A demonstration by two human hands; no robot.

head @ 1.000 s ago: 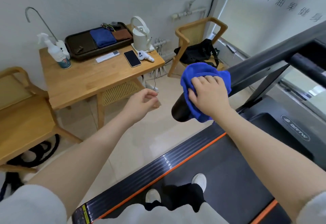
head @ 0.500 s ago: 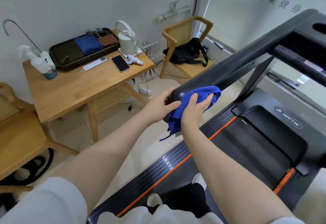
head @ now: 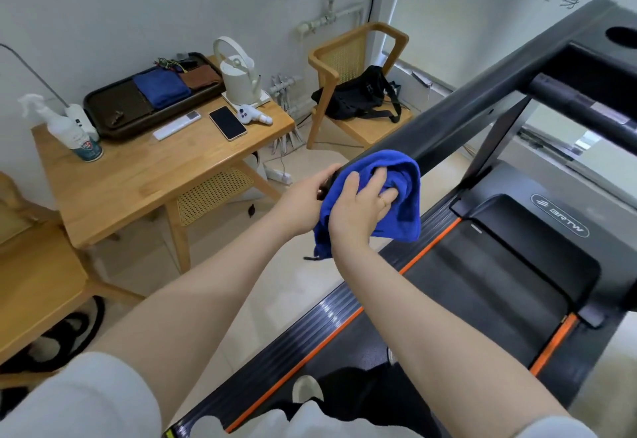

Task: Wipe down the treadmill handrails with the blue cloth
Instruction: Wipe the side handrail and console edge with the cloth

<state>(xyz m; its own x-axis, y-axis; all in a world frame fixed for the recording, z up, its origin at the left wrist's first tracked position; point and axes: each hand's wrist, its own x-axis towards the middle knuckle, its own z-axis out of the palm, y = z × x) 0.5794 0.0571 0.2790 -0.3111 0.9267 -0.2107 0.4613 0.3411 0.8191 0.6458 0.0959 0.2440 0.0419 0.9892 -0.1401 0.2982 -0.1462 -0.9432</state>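
We've got our right hand (head: pixel 358 208) bunching the cloth (head: pixel 401 189) round the handrail (head: pixel 482 113) end, left hand (head: pixel 303 203) gripping that end beside it.

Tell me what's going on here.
A person standing on a treadmill is wiping its handrail with a blue cloth. The right hand grips the cloth, bunched over the rail's near end, while the left hand holds that end from the other side. Most of the rail, running up toward the console, is uncovered. Beside the treadmill, a wooden table holds a spray bottle and a phone.
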